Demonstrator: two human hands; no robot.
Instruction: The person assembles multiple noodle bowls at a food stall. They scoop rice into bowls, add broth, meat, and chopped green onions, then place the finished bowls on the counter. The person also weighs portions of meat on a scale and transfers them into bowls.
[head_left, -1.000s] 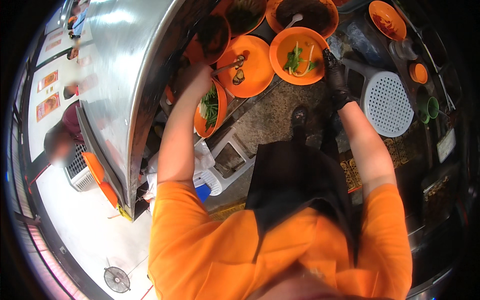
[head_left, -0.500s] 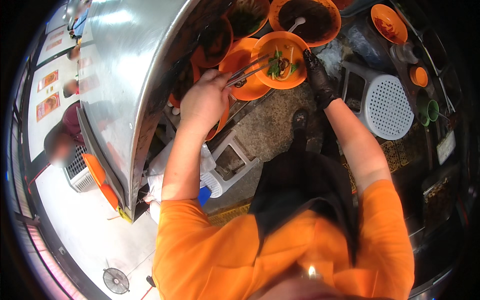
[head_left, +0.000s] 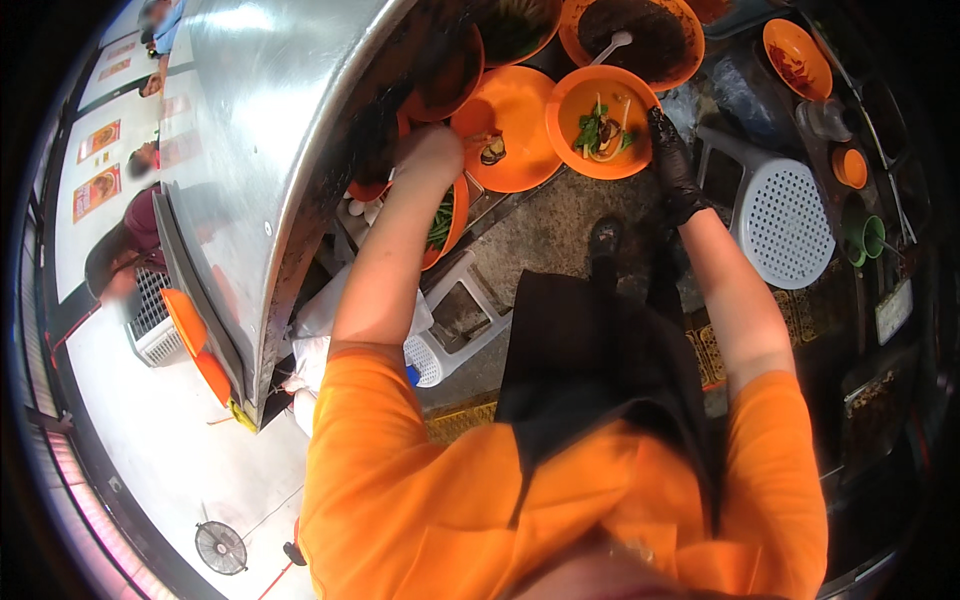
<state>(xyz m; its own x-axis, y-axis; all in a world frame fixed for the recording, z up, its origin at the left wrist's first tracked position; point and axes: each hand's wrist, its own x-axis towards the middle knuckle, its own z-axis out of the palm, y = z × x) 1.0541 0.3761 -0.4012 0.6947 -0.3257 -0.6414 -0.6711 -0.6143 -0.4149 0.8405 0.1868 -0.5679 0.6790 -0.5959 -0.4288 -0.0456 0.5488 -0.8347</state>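
Note:
My right hand [head_left: 670, 160], in a black glove, grips the rim of an orange bowl [head_left: 562, 108] that holds noodles, greens and dark pieces. My bare left hand [head_left: 432, 152] is curled up to the left of an orange plate [head_left: 520, 95] carrying a few dark bits of food. It sits at the edge of the steel hood [head_left: 280, 150], just above an orange bowl of green vegetables [head_left: 446, 222]. Whether the left hand holds anything is hidden by its own back.
A large orange bowl of dark sauce with a white spoon [head_left: 640, 35] stands behind the held bowl. A white perforated stool [head_left: 790, 210] is at right, another white stool [head_left: 455, 335] below. Seated people [head_left: 130, 235] are at far left, with a floor fan [head_left: 220, 548] lower left.
My left hand held tongs over the noodle bowl half a second ago; it has since pulled back left toward the hood. The bowl stays in my gloved right hand.

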